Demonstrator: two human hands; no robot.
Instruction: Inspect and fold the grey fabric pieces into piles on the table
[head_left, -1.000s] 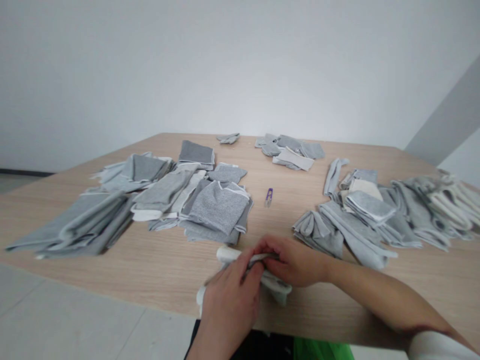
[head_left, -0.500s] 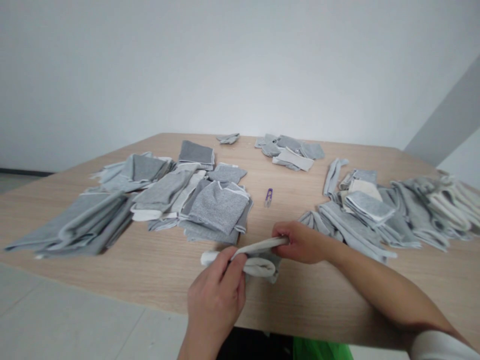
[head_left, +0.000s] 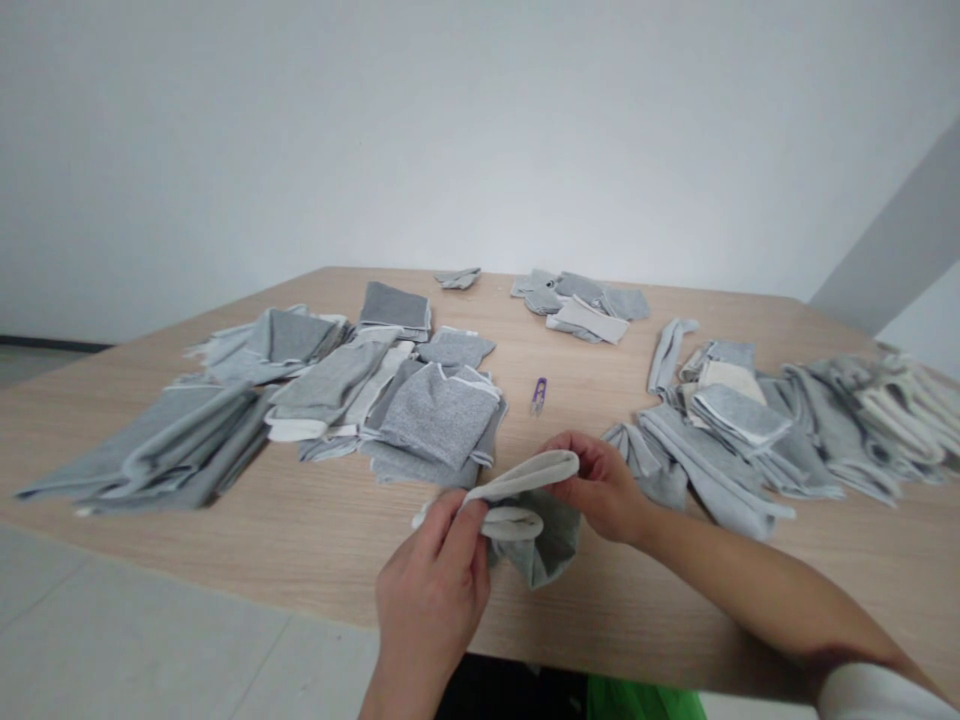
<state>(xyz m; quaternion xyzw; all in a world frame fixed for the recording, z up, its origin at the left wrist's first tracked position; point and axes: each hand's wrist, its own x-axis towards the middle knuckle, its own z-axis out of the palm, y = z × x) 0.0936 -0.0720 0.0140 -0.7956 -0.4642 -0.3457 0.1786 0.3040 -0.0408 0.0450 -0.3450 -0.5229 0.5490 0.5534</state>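
Note:
Both my hands hold one grey sock with a white cuff (head_left: 534, 530) just above the near edge of the wooden table (head_left: 315, 530). My left hand (head_left: 435, 590) pinches the cuff's left end between thumb and fingers. My right hand (head_left: 604, 485) grips the cuff's right end, and the band is stretched between them. The grey body of the sock hangs down under the cuff.
Folded grey socks lie in a pile (head_left: 420, 415) at the left-middle, and flatter grey pieces (head_left: 150, 445) at the far left. A loose heap of socks (head_left: 757, 430) fills the right. A small purple clip-like tool (head_left: 538, 394) lies in the middle; more socks (head_left: 577, 300) sit at the back.
The sock has been lifted off the table and its cuff pulled open between my hands. My right hand moved right and up; the grey body now hangs free.

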